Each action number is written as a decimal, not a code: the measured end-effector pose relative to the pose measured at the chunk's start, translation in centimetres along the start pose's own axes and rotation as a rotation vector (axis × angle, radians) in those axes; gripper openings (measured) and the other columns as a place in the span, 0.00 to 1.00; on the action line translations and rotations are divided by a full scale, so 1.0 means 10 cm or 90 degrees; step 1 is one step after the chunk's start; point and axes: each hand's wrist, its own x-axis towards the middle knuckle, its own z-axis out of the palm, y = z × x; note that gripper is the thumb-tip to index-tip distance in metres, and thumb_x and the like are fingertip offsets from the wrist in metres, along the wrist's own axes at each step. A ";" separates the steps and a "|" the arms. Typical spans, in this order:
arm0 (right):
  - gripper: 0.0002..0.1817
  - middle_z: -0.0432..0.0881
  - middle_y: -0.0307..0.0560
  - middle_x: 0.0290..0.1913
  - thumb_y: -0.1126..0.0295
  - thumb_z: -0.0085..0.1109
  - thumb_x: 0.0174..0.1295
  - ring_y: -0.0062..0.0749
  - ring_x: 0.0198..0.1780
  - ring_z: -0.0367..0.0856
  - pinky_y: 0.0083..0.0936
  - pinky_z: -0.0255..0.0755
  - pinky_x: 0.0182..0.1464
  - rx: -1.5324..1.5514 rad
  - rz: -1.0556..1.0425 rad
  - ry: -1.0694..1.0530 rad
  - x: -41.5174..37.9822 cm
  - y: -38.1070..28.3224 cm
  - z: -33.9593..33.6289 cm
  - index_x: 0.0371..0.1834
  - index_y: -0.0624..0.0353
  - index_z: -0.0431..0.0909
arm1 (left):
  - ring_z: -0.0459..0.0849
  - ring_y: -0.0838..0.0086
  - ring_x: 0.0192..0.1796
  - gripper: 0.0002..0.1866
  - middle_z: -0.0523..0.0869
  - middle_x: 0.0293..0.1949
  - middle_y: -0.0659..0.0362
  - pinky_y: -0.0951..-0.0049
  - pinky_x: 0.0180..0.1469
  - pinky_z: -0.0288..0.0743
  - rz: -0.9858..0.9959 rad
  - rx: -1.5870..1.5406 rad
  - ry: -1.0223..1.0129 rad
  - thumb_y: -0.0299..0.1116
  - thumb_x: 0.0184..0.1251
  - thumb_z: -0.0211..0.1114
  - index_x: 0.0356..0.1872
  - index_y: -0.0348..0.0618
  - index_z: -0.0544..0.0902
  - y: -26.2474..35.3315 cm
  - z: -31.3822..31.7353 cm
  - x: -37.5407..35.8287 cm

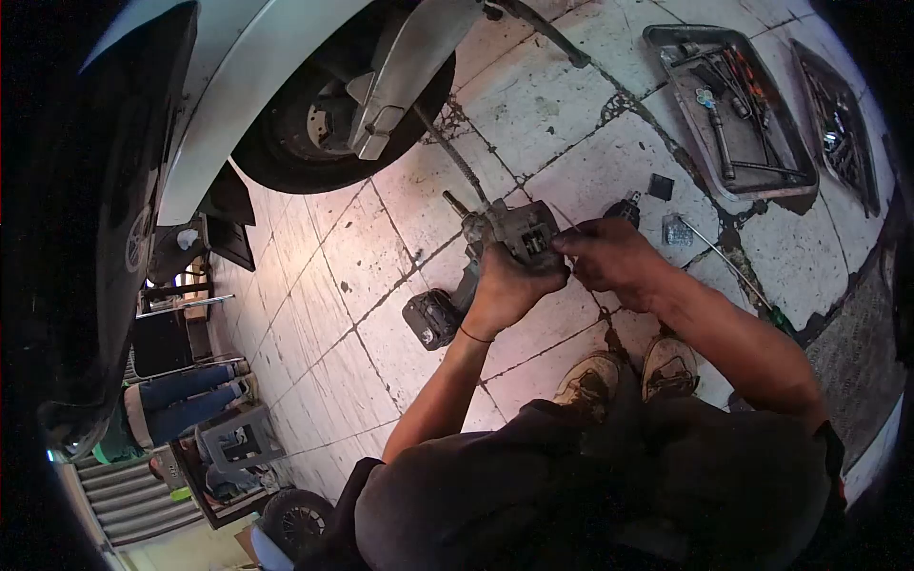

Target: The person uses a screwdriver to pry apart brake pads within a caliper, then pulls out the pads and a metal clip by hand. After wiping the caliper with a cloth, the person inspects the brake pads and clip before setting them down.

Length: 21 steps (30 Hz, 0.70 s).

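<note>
A brake caliper (522, 226) with a dark hose (455, 160) running up from it is held above the tiled floor. My left hand (509, 290) is wrapped round its near side, thumb lying along the body. At the caliper's right edge my right hand (609, 257) is closed, its thumb and finger pinched together; what lies between them is hidden. Below and left of the caliper, a cordless power tool (466, 285) rests on the floor, its black battery (433, 319) facing me. Part of that tool is covered by my left hand and the caliper.
A raised car's wheel hub and tyre (324, 143) are at upper left. A tray of tools (809, 181) and a second tray (871, 195) stand at right. A long screwdriver (733, 257) and small dark pieces lie near my right arm. My shoes (590, 381) are below.
</note>
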 end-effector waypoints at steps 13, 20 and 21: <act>0.15 0.86 0.54 0.35 0.65 0.63 0.59 0.30 0.36 0.79 0.31 0.73 0.41 -0.235 -0.023 0.028 -0.11 0.11 -0.02 0.42 0.67 0.85 | 0.80 0.75 0.47 0.31 0.82 0.46 0.59 0.71 0.52 0.78 -0.063 0.099 -0.029 0.19 0.44 0.75 0.54 0.37 0.73 0.02 -0.01 0.00; 0.09 0.81 0.57 0.24 0.68 0.63 0.59 0.45 0.29 0.84 0.37 0.75 0.36 -0.548 -0.402 0.180 0.18 0.34 -0.41 0.35 0.64 0.83 | 0.81 0.76 0.43 0.36 0.81 0.43 0.60 0.74 0.49 0.78 -0.025 -0.086 0.004 0.21 0.43 0.75 0.58 0.38 0.70 -0.11 -0.07 -0.09; 0.09 0.81 0.57 0.24 0.68 0.63 0.59 0.45 0.29 0.84 0.37 0.75 0.36 -0.547 -0.404 0.184 0.39 0.33 -0.48 0.35 0.64 0.83 | 0.81 0.76 0.43 0.36 0.81 0.43 0.60 0.74 0.49 0.78 -0.022 -0.085 0.002 0.21 0.43 0.75 0.58 0.38 0.70 -0.09 -0.07 -0.08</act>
